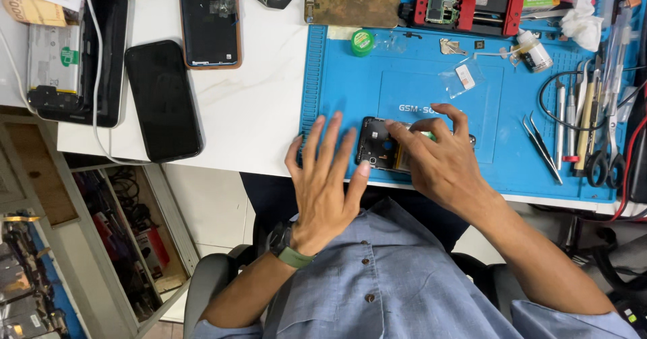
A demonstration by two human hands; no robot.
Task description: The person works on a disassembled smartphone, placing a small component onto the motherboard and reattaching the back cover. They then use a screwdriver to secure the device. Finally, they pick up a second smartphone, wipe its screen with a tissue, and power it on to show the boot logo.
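Now, both hands at an opened phone [379,143] on the blue mat [344,76].
Right hand [438,160] presses fingertips on it, gripping nothing; left hand [323,184] hovers beside it, fingers spread wide.

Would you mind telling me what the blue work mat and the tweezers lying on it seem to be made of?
The blue work mat looks like silicone or soft rubber: matte, evenly coloured, with moulded ridges and recessed trays. The tweezers appear to be bare metal, probably steel: thin, grey, slightly shiny, tapering to fine points. The right hand rests on an opened phone nearby.
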